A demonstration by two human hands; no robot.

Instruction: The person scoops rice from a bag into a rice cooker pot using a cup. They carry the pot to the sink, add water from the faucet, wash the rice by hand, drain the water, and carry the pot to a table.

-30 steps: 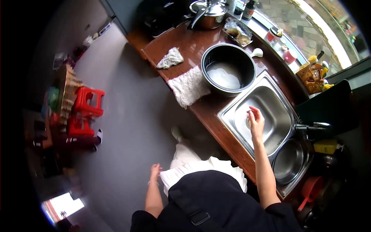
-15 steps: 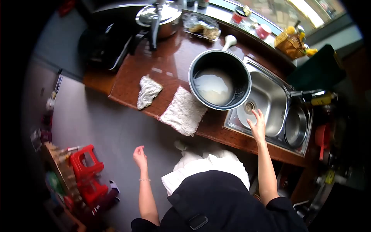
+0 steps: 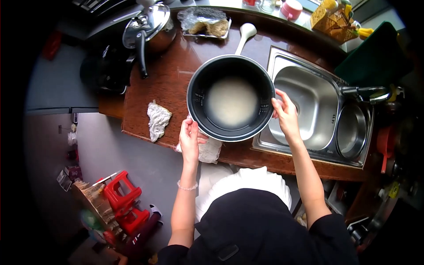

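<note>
A round dark pot (image 3: 233, 104) with cloudy whitish liquid at its bottom is between my two hands, at the counter's edge beside the sink. My left hand (image 3: 191, 139) grips the pot's lower left rim, its fingers bent against the outside. On the right side of the rim, my right hand (image 3: 284, 110) holds the pot with thumb and fingers. A white textured cloth (image 3: 210, 151) lies partly hidden under the pot and behind my left hand. Another crumpled white cloth (image 3: 158, 120) rests further left. Behind the pot is a white ladle (image 3: 245, 35).
A steel sink (image 3: 304, 106) with a faucet (image 3: 364, 92) and a steel bowl (image 3: 352, 131) is at the right. A lidded pressure cooker (image 3: 152, 33) and a wrapped tray of food (image 3: 207, 27) stand at the back. Red stools (image 3: 122, 194) are on the floor, lower left.
Both hands have moved to the pot and taken hold of its rim; earlier they were apart from it, the right one over the sink. The view has shifted, with the counter now more level.
</note>
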